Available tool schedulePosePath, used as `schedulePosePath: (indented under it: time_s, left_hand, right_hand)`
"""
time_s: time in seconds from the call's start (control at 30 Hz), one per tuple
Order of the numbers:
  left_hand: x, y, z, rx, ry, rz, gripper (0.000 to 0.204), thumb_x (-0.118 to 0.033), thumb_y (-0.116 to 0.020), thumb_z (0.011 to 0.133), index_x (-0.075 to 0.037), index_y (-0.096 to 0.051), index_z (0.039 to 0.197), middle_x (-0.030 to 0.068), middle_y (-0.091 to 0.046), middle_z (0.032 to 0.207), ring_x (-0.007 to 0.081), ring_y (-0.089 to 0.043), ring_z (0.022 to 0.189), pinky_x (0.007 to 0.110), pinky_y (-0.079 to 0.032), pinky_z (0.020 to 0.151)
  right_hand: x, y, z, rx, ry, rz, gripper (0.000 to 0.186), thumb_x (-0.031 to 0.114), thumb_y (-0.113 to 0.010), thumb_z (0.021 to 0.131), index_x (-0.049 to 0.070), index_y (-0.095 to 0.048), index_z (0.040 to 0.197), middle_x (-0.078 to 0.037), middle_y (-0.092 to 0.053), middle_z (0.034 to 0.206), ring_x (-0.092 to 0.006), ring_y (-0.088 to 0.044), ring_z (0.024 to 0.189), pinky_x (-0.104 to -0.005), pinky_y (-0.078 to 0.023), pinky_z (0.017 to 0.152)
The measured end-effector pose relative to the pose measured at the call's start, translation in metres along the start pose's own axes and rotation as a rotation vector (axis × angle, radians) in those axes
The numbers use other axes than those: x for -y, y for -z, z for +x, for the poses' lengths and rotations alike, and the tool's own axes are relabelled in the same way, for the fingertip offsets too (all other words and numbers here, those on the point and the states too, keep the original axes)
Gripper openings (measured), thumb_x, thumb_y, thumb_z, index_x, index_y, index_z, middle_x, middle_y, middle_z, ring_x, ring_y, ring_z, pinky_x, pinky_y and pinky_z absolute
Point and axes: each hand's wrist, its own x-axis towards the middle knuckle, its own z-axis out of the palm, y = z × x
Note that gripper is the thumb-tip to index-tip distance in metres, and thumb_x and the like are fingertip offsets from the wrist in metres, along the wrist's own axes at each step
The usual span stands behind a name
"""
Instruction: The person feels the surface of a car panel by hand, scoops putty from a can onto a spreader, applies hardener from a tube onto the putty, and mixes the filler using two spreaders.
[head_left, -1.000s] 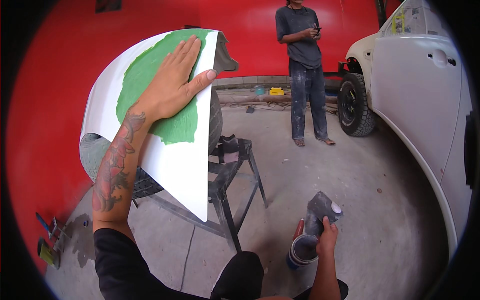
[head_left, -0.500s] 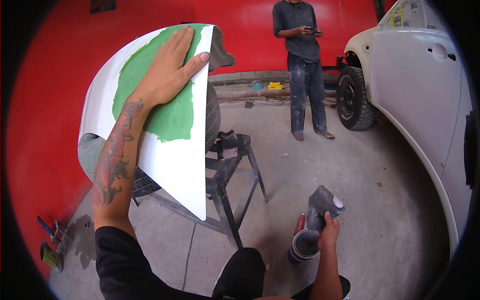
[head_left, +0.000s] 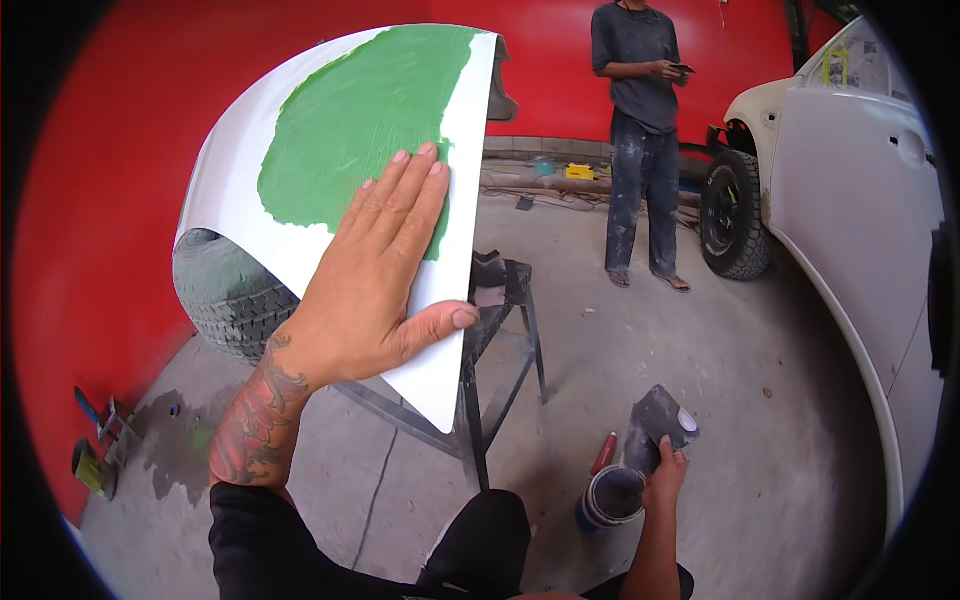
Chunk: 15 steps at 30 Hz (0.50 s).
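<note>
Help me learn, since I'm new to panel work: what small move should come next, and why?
Probably slide the left hand up the green patch: its fingers lie over the patch's lower right, while much of the patch above is uncovered. The right hand holds a dark flat piece, so the left seems freer.

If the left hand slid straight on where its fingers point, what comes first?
The left hand would meet more of the green patch on the white panel, then probably its top right corner; depth is unclear.
</note>
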Motion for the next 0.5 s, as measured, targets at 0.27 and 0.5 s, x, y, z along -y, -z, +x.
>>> schedulePosePath:
  time_s: [0.27, 0.5]
  left_hand:
    - [0.003, 0.000, -0.014, 0.067, -0.016, -0.043, 0.100, -0.070, -0.047, 0.084, 0.003, -0.020, 0.148, 0.0249, -0.021, 0.153, 0.0400, -0.019, 0.143, 0.051, -0.017, 0.115]
    - [0.055, -0.010, 0.050, -0.130, 0.076, -0.068, 0.089, -0.063, -0.040, 0.093, 0.005, -0.023, 0.146, 0.0256, -0.024, 0.152, 0.0385, -0.019, 0.143, 0.042, -0.015, 0.117]
  right_hand:
    - [0.002, 0.001, -0.001, -0.017, 0.022, -0.015, 0.018, 0.021, -0.059, 0.094, 0.005, -0.060, 0.100, -0.004, -0.065, 0.094, -0.0144, -0.062, 0.081, -0.0293, -0.050, 0.071]
    - [0.001, 0.000, 0.000, 0.024, 0.038, -0.006, 0.019, 0.021, -0.059, 0.094, 0.004, -0.061, 0.102, -0.005, -0.066, 0.095, -0.0145, -0.062, 0.081, -0.0293, -0.050, 0.072]
